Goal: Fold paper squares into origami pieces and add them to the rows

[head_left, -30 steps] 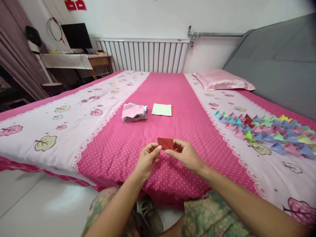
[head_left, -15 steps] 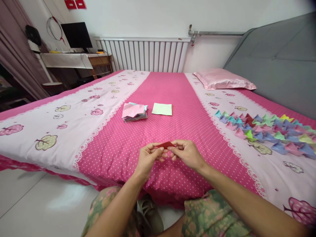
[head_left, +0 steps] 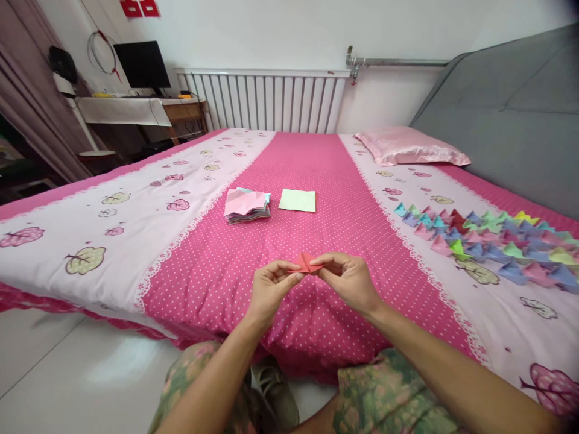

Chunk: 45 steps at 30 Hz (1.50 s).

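Note:
Both my hands pinch a small folded red paper just above the near edge of the pink bed. My left hand grips its left side with closed fingers. On the right side, my right hand holds the paper between thumb and fingertips. The paper is partly opened, its middle peaking upward. Farther back on the bed lie a stack of coloured paper sheets and a single pale green sheet.
Several folded paper shapes in many colours lie in rows on the bed's right side. A pink pillow sits by the grey headboard. A radiator and a desk with a monitor stand behind.
The red paper went from an upright flat face to edge-on, then pushed up into a peaked shape between my fingers. My hands stayed in place.

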### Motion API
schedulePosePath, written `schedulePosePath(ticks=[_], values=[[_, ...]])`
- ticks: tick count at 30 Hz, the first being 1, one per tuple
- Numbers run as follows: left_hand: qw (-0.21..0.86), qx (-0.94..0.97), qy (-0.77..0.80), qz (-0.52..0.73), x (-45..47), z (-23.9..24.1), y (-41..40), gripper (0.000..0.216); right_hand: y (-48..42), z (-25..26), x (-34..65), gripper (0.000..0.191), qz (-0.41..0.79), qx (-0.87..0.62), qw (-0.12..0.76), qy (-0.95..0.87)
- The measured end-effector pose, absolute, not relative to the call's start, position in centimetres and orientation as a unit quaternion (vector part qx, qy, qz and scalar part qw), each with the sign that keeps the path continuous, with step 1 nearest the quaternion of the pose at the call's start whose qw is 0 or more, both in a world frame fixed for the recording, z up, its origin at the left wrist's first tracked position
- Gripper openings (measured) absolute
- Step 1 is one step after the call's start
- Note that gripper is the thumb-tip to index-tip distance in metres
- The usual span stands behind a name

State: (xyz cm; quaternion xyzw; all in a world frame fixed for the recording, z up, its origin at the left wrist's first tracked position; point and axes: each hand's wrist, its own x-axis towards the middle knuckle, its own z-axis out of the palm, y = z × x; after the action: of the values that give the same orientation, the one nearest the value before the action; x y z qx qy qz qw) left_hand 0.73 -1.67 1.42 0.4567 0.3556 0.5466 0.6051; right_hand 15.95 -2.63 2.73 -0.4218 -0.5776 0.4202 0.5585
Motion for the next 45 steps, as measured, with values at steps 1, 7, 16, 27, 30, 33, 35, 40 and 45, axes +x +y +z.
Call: schedulePosePath(ticks=[1,7,16,27,30,33,35,40,45], values=[[0.599,0.463,0.358,0.547,0.7,1.5,-1.7,0.013,-2.7,2.8,16.0,0.008,0.421,-0.417,0.556,-0.583],[0.574,0.476,0.380,0.548,0.3,1.5,-1.6,0.013,-2.7,3.1,16.1,0.014,0.395,-0.441,0.531,-0.606],[0.589,0.448,0.374,0.560,1.0,1.4,-1.8,0.015,-3.5,3.3,15.1,0.018,0.360,-0.483,0.539,-0.589],[0.560,0.500,0.373,0.544,1.0,1.7,-2.1,0.028,-3.5,2.7,14.6,0.023,0.409,-0.480,0.579,-0.516],[0.555,0.507,0.380,0.539,1.0,1.6,-2.1,0.022,-3.5,2.8,14.6,0.027,0.418,-0.479,0.589,-0.499],[0.560,0.504,0.385,0.533,0.9,1.5,-2.0,0.022,-3.3,2.7,14.8,0.033,0.433,-0.487,0.570,-0.501],[0.562,0.511,0.387,0.523,0.8,1.4,-1.9,0.021,-3.1,2.5,14.8,0.033,0.453,-0.487,0.552,-0.503],[0.601,0.510,0.364,0.496,0.8,1.4,-1.7,0.026,-2.7,2.3,14.9,0.028,0.516,-0.495,0.518,-0.470],[0.652,0.466,0.408,0.437,1.0,1.3,-1.7,0.025,-2.5,2.3,15.3,0.028,0.543,-0.498,0.491,-0.464]])
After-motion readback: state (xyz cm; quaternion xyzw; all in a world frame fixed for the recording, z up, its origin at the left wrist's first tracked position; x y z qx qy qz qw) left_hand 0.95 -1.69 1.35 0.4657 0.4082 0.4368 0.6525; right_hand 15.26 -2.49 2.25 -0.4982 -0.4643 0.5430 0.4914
